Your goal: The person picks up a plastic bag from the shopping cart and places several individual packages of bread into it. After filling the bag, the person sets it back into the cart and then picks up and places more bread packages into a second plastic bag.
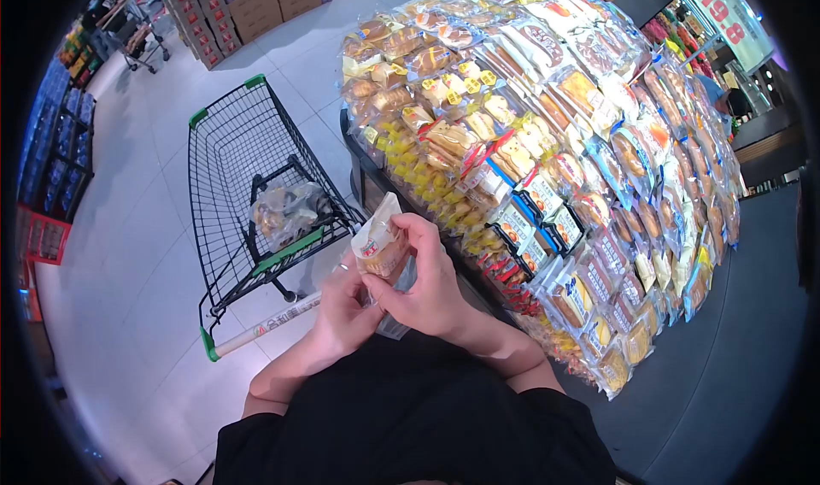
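A small wrapped bread pack [382, 247], pale with red print, is pinched between the fingers and thumb of my right hand [424, 284]. My left hand [343, 307] is closed just beside the pack's lower end, its fingertips slightly blurred. Clear plastic film [395, 324], apparently a bag, shows between and beneath the two hands, and my left fingers seem to grip it. Past my hands stands a black wire shopping cart [229, 152] with green corners. Inside the cart lies a clear bag of packaged goods [286, 213].
A large heaped display of packaged breads [521, 135] rises to my right, its dark edge [478, 293] close to my right arm. The cart's handle [269, 324] is near my left forearm. Stacked cartons [256, 11] stand at the back, and shelves [64, 143] line the far left.
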The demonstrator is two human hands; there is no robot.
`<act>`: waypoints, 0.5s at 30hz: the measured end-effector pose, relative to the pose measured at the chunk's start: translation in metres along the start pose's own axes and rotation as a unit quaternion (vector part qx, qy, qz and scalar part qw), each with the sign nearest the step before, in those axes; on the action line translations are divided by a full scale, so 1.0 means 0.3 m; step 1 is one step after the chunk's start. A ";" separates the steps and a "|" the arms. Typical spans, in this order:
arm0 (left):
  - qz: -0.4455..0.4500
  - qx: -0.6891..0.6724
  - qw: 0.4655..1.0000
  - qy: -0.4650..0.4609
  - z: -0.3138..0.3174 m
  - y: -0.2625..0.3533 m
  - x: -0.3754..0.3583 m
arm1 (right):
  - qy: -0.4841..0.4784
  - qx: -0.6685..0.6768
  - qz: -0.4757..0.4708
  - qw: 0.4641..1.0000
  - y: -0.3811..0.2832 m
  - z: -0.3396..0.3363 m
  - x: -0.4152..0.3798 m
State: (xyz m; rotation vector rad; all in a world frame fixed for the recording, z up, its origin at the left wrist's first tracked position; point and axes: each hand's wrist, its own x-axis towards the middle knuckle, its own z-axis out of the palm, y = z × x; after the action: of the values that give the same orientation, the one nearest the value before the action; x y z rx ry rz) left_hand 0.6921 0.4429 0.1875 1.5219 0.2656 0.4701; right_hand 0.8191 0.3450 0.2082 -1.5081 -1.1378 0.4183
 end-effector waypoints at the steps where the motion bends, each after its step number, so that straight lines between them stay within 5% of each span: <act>1: 0.024 -0.006 1.000 -0.005 -0.001 0.000 0.002 | -0.019 0.018 0.012 1.000 -0.005 -0.019 0.007; 4: 0.017 0.081 0.996 -0.026 -0.025 0.012 -0.008 | -0.010 0.069 0.032 0.997 0.001 -0.105 0.041; 6: 0.014 0.063 0.998 -0.025 -0.032 0.018 -0.015 | 0.078 0.081 0.022 0.993 0.035 -0.197 0.075; 7: 0.010 0.046 0.999 -0.024 -0.036 0.021 -0.018 | 0.122 -0.034 -0.021 0.992 0.101 -0.262 0.087; 8: 0.010 0.046 0.999 -0.023 -0.040 0.027 -0.020 | 0.121 -0.070 0.034 0.990 0.090 -0.336 0.119; 9: -0.009 0.019 0.999 -0.029 -0.044 0.035 -0.023 | 0.198 0.062 0.065 0.976 0.072 -0.358 0.166; 11: -0.025 -0.010 0.999 -0.037 -0.051 0.044 -0.024 | 0.203 -0.048 0.030 0.978 0.143 -0.490 0.202; 15: -0.044 -0.034 0.997 -0.051 -0.061 0.053 -0.031 | 0.184 -0.224 0.115 0.950 0.240 -0.632 0.242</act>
State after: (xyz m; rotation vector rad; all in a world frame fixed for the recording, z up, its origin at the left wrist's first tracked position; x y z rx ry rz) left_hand 0.6737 0.4548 0.2014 1.4572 0.2349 0.3271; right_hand 1.0308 0.3076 0.2224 -2.0276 -0.7905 0.0202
